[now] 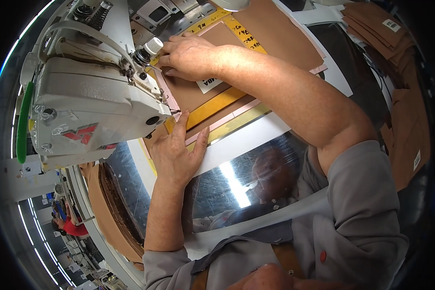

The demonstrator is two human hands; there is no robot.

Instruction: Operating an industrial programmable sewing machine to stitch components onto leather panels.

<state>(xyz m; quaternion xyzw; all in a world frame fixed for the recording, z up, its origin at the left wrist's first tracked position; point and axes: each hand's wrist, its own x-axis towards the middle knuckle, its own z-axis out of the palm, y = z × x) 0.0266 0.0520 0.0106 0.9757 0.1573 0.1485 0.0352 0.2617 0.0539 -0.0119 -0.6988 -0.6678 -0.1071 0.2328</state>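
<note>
Head view, nearest: grey sleeves, forearms reaching up to glossy tabletop (256, 140).
Left hand (176, 154): fingers spread flat, pressing pink-and-yellow flat template (212, 107) holding brown leather panel (191, 92), beside needle of white sewing machine (82, 96).
Right hand (188, 55): fingers curled together, pressing panel behind needle.
Progress: seam apparently midway; finished stitching not discernible.

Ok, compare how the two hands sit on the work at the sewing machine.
The left hand lies flat with fingers spread, pointing toward the needle; the right hand is curled, knuckles up. The left hand sits near the person, the right hand beyond the sewing machine head. Both press the brown piece, gripping nothing.
</note>
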